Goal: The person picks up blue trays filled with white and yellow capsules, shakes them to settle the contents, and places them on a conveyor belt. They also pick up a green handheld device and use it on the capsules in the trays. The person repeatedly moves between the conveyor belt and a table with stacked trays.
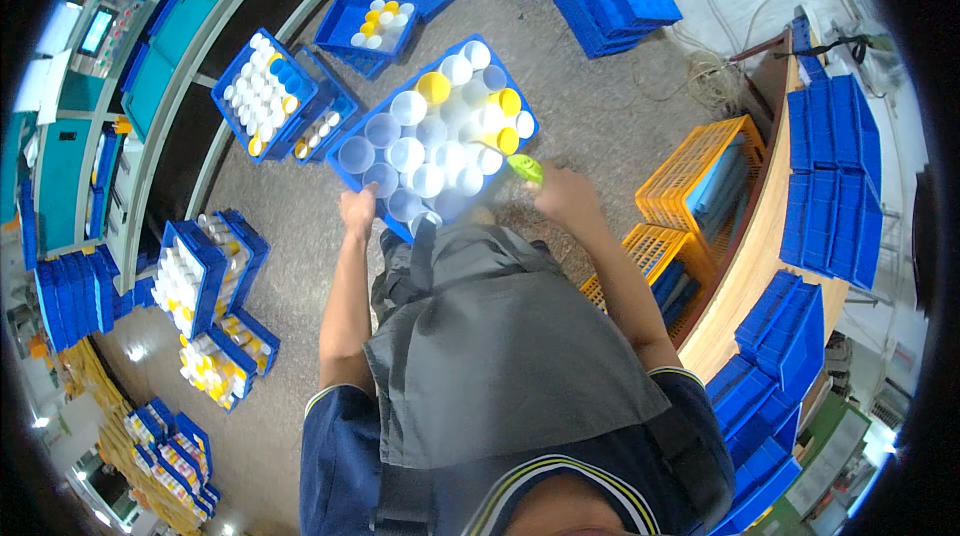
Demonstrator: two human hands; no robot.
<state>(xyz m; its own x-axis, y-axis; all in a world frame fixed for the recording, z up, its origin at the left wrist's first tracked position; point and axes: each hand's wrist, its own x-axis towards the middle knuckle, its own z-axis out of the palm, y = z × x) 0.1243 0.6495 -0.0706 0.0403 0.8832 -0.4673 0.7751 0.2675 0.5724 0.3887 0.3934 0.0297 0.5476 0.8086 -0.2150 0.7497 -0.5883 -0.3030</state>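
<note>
A: What is the left hand [358, 209] doing?
B: It is clamped on the near-left rim of the shallow blue plastic crate [395, 224].
A: And the right hand [565, 198]?
B: Closed around a lime-green handheld tool [525, 169], just beside the crate's right side. The hands are well apart.
A: Where is the crate?
B: In front of the person's dark grey apron [520, 346]; I can't tell what bears it.
A: What's inside?
B: Round, open-topped white cups [406, 154], with a few yellow cylinders [432, 88] among them.
A: Around it?
B: Right of the crate, orange latticed plastic baskets [655, 176], then a pale wooden worktop [738, 311] carrying blue plastic bins [828, 121]. Left of the crate, a blue plastic tray [308, 101] of white and blue pieces.
</note>
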